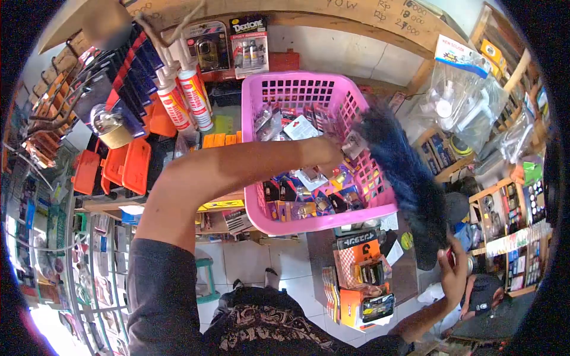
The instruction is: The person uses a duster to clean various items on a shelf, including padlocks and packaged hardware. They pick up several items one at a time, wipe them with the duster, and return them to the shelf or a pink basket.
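Note:
In the head view my left hand (323,155) reaches across into a pink plastic basket (320,223). Its fingers point down among small blister packs (303,199), and what they touch is partly hidden. Beside the fingers is a clear plastic pack (354,144). At the right, my right hand (452,276) is closed around the handle of a dark blue fluffy duster (401,160). The duster's bristles lean against the basket's right side. A white card pack (301,128) lies on the heap inside the basket.
Silicone tubes (193,92) and hanging padlock packs stand at the left, above orange boxes (135,166). Battery packs (373,273) sit below the basket. Plastic bags (454,89) hang at right. Another person in a dark cap (484,295) is at lower right.

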`<action>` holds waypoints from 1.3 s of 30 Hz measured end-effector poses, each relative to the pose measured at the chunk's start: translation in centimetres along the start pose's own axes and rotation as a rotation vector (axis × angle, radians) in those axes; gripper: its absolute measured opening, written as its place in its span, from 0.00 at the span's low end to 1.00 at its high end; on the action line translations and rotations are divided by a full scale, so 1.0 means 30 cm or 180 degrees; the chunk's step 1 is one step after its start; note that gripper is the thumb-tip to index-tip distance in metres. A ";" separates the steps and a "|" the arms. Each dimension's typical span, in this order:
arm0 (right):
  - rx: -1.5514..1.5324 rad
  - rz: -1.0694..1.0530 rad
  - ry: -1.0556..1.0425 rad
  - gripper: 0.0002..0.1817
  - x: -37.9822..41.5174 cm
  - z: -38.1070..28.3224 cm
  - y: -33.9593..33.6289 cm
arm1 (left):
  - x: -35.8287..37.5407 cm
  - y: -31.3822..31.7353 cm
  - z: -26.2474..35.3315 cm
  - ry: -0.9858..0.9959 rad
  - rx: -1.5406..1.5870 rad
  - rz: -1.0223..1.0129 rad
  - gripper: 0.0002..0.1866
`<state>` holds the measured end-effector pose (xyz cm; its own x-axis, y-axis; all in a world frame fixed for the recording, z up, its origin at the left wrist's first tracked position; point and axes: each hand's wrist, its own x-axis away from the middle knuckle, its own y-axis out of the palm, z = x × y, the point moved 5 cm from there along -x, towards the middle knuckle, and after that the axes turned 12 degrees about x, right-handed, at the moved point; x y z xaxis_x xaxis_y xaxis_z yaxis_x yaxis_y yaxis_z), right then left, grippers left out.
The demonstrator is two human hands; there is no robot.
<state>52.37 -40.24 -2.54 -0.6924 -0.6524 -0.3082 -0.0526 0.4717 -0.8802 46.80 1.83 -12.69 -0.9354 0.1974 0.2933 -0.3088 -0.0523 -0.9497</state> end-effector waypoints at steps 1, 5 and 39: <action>-0.0043 -0.0123 0.0255 0.24 0.023 0.022 0.003 | 0.021 -0.005 -0.001 0.0032 -0.0049 -0.0053 0.33; -0.0434 -0.0150 0.0920 0.26 0.115 0.117 0.032 | 0.123 -0.025 -0.001 -0.0019 -0.0314 0.0052 0.39; -0.1358 -0.0067 0.1051 0.28 0.056 0.253 0.266 | 0.266 -0.121 -0.251 -0.0403 -0.0330 0.0726 0.29</action>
<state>56.25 -42.07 -12.84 -0.8739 -0.4754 -0.1017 -0.3089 0.7045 -0.6389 41.76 10.97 -7.73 -0.9948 0.0677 0.0757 -0.0745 0.0205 -0.9970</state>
